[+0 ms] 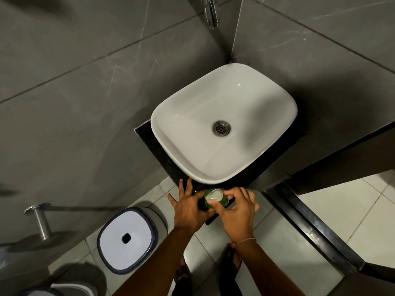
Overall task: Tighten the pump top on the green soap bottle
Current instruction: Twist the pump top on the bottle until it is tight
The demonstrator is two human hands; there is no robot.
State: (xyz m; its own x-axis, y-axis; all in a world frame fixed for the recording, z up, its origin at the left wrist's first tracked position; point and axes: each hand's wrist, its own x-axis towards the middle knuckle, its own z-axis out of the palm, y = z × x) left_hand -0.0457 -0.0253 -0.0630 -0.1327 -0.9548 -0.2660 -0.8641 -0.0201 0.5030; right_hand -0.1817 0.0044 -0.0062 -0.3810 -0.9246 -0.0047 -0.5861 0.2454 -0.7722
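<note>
The green soap bottle (222, 202) stands on the black counter (149, 137) at its front corner, just below the white basin. Its white pump top (214, 194) faces up at me. My right hand (236, 212) pinches the pump top with thumb and fingers from the right. My left hand (189, 207) lies against the bottle's left side with fingers spread over the counter edge; whether it grips the bottle is partly hidden.
A white basin (224, 122) with a metal drain fills the counter. A chrome tap (211, 13) sticks out of the grey tiled wall above. A white lidded bin (128, 238) stands on the floor at left, a metal rail (40, 221) further left.
</note>
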